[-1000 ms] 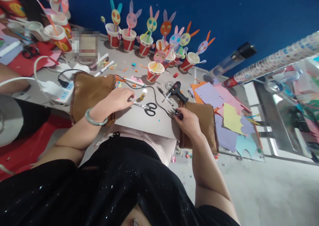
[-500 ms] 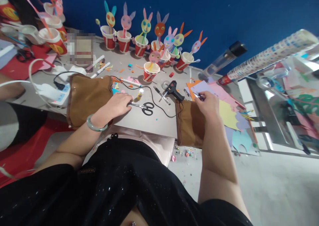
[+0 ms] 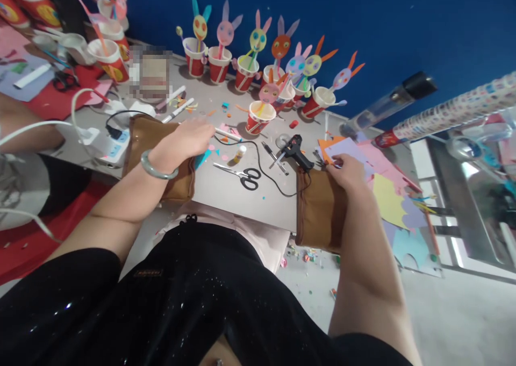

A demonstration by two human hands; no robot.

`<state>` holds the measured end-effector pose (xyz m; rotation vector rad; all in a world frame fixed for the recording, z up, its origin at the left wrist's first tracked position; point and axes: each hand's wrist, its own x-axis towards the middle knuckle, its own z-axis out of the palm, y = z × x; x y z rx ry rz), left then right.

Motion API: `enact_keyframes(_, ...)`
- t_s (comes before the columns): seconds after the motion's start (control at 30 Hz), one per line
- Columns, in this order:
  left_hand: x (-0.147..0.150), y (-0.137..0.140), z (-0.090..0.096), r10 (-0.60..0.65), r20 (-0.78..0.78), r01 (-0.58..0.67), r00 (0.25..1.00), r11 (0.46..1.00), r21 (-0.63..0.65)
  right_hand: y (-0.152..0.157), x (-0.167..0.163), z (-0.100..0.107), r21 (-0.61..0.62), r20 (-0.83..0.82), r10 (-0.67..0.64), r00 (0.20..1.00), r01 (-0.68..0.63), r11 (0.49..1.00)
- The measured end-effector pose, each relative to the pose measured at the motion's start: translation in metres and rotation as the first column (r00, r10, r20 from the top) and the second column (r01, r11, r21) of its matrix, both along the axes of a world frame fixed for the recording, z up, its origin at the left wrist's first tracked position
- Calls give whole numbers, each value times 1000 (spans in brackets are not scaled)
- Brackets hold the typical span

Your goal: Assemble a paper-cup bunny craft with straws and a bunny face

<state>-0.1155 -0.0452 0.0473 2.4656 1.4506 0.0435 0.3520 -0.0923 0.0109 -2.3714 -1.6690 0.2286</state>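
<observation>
My left hand (image 3: 197, 136), a bangle on its wrist, hovers over paper scraps with its blurred fingers stretched out and nothing visible in them. Just beyond the fingertips lies a white marker (image 3: 228, 135). Scissors (image 3: 245, 177) with black handles rest on the table, apart from the hand, beside a small yellow-labelled glue stick (image 3: 240, 153). On the right, my right hand (image 3: 345, 170) is at the edge of purple paper (image 3: 342, 150), fingers curled; what they hold, if anything, is hidden. A small metallic tool (image 3: 320, 157) lies by those fingers, left of orange paper (image 3: 325, 144).
A black glue gun (image 3: 296, 152) with its cord lies mid-table. Paper cups with rabbit-faced spoons (image 3: 260, 117) line the blue wall. Brown cushions (image 3: 318, 205) flank the middle. A power strip (image 3: 116, 150) sits left, near another person's arm (image 3: 30, 124).
My left hand has lifted off the scissors and moved up toward the marker. My right hand has shifted slightly; the tool at its fingers looks lower and less gripped. The view has turned left.
</observation>
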Motion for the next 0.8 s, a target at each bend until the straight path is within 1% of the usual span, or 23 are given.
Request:
enact_keyframes(0.03,5,8,1,-12,-92,13,996,1000,12,-3,-4,2,57,12,-8,1000,8,998)
enact_keyframes(0.07,10,16,3,-21,-136,24,990,1000,15,-6,-10,4,127,25,-7,1000,3,992)
enact_keyframes(0.1,16,24,4,-28,-166,30,986,1000,4,-11,-18,7,236,35,3,999,-11,972)
enact_keyframes(0.13,20,31,5,-47,-186,43,981,999,-25,-16,-28,10,344,42,49,998,-61,937)
enact_keyframes(0.17,23,37,5,-77,-197,66,977,996,-63,-22,-41,13,415,55,113,992,-125,901)
enact_keyframes(0.2,24,43,4,-110,-194,91,975,990,-105,-29,-54,16,453,62,183,981,-191,871)
enact_keyframes(0.27,21,52,1,-156,-140,132,978,977,-167,-43,-84,20,447,36,339,940,-319,836)
enact_keyframes(0.3,16,55,-1,-170,-91,152,981,971,-184,-48,-98,21,417,-6,400,916,-361,834)
enact_keyframes(0.37,7,59,-7,-184,-31,174,982,964,-203,-54,-125,19,346,-158,520,840,-446,826)
enact_keyframes(0.4,3,59,-9,-188,-27,178,982,963,-204,-54,-137,17,309,-251,564,787,-487,817)
enact_keyframes(0.47,-1,59,-14,-197,-32,186,980,961,-205,-48,-158,11,231,-407,593,695,-550,803)
enact_keyframes(0.5,-1,58,-15,-197,-32,186,980,960,-207,-43,-167,8,191,-451,590,670,-573,797)
enact_keyframes(0.57,1,57,-17,-190,-38,177,981,959,-221,-32,-185,2,132,-477,578,662,-596,792)
enact_keyframes(0.63,5,55,-16,-167,-71,147,983,962,-231,-20,-201,-4,112,-473,577,666,-604,789)
enact_keyframes(0.7,7,55,-14,-157,-119,125,980,962,-242,-10,-215,-8,123,-461,584,668,-604,788)
enact_keyframes(0.8,9,53,-9,-178,-159,132,971,957,-260,3,-229,-13,179,-423,607,673,-594,784)
